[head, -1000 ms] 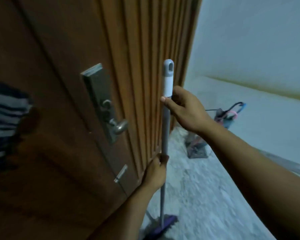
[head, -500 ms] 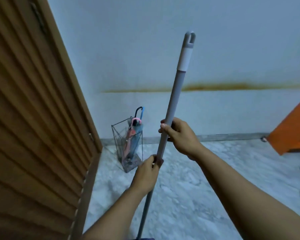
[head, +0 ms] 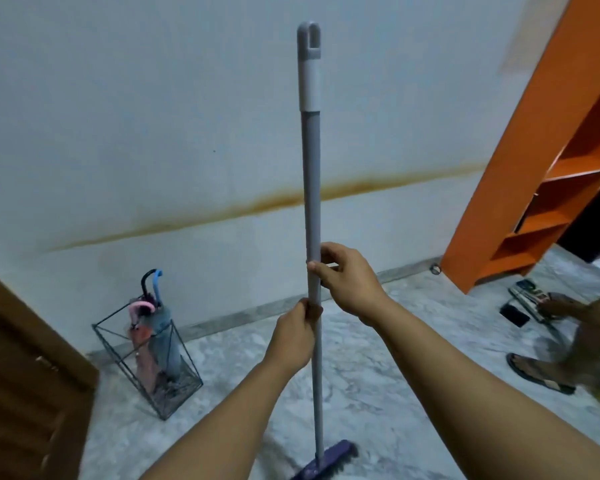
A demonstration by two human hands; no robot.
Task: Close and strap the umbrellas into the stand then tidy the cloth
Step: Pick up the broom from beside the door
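Head view: both my hands clamp the long grey broom pole (head: 311,188), left hand (head: 293,336) below right hand (head: 347,278); keep it upright, purple brush head (head: 326,460) planted.

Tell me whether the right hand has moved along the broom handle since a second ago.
Yes. The right hand slid down the broom handle, away from its white top cap.

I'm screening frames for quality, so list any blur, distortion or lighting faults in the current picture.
Head view: dim, bluish indoor light with no glare; wide-angle distortion tilts the wall stain and orange shelf; the seated person at the right edge is motion-blurred; the broom handle, left hand and right hand gripping it are fairly sharp; the umbrellas in the wire stand look soft.
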